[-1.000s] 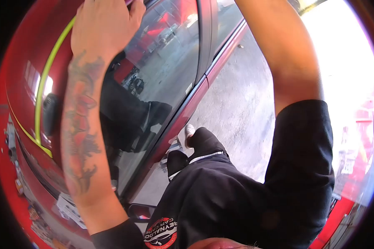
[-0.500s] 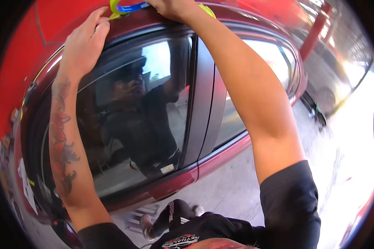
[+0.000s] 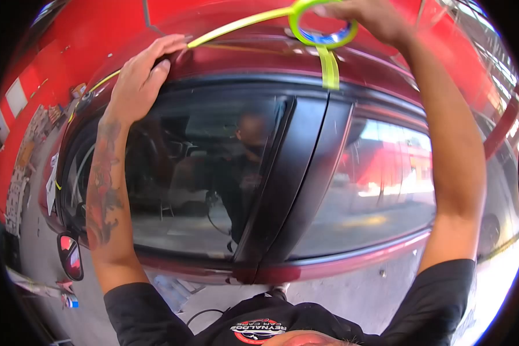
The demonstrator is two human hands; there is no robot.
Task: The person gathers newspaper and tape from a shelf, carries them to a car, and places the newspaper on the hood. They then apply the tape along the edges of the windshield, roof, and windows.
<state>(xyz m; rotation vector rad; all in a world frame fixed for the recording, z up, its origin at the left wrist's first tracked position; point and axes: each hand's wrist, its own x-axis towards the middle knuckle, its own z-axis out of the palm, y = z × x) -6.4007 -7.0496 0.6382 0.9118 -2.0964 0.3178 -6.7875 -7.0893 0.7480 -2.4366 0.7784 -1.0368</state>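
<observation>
A roll of yellow-green masking tape (image 3: 352, 36) with a blue inner core is in my right hand (image 3: 378, 22), above the roof edge of a dark red car (image 3: 236, 63). From the roll a strip of tape (image 3: 242, 23) stretches left, lifted off the roof, down to the fingertips of my left hand (image 3: 137, 78). That hand lies on the roof edge above the front side window, its fingers stretched out on the strip's end. A short piece of tape (image 3: 330, 70) crosses the roof edge at the door pillar, just below the roll.
More tape (image 3: 104, 82) runs along the car's edge beyond my left hand. The side mirror (image 3: 70, 256) sticks out at lower left. Red walls (image 3: 52, 57) stand behind the car, with clutter along the left one. Another vehicle (image 3: 493, 225) is at right.
My right hand and the roll have moved right, drawing out a length of tape between my hands. My view has shifted, showing more of the rear window and the roof.
</observation>
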